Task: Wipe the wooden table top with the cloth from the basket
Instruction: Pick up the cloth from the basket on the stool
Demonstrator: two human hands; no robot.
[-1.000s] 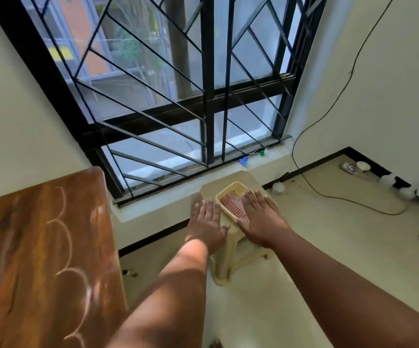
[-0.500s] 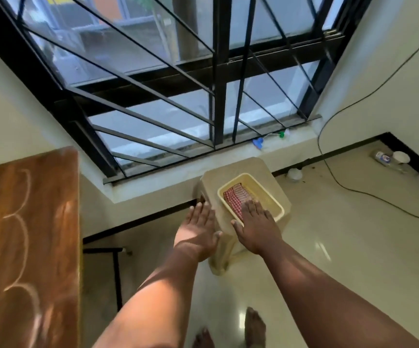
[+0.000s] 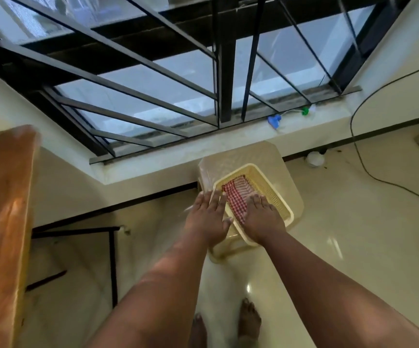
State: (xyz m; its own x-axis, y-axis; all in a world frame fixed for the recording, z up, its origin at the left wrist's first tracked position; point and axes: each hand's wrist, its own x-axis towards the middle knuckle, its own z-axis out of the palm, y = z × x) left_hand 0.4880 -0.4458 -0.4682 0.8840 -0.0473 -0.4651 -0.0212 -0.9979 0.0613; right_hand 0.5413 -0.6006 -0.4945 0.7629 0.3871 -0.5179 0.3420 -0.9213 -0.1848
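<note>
A red-and-white checked cloth (image 3: 236, 197) lies folded in a pale yellow plastic basket (image 3: 271, 187), which stands on a beige plastic stool (image 3: 243, 156) under the window. My right hand (image 3: 262, 217) is flat over the basket's near end, fingers apart, its fingertips at the cloth's right edge. My left hand (image 3: 208, 219) hovers open at the basket's left rim, beside the cloth. Neither hand grips anything. The wooden table top (image 3: 1, 222) runs along the far left edge of view.
A barred window with a pale sill (image 3: 203, 149) is just behind the stool. A blue clip (image 3: 274, 120) and a green one lie on the sill. A black cable (image 3: 369, 169) trails over the floor at right. The table's black metal frame (image 3: 113, 259) stands left of my arms.
The view has tilted down and closer. Both hands have moved forward over the basket, the right one now reaching the cloth's edge. The table has slid toward the left edge.
</note>
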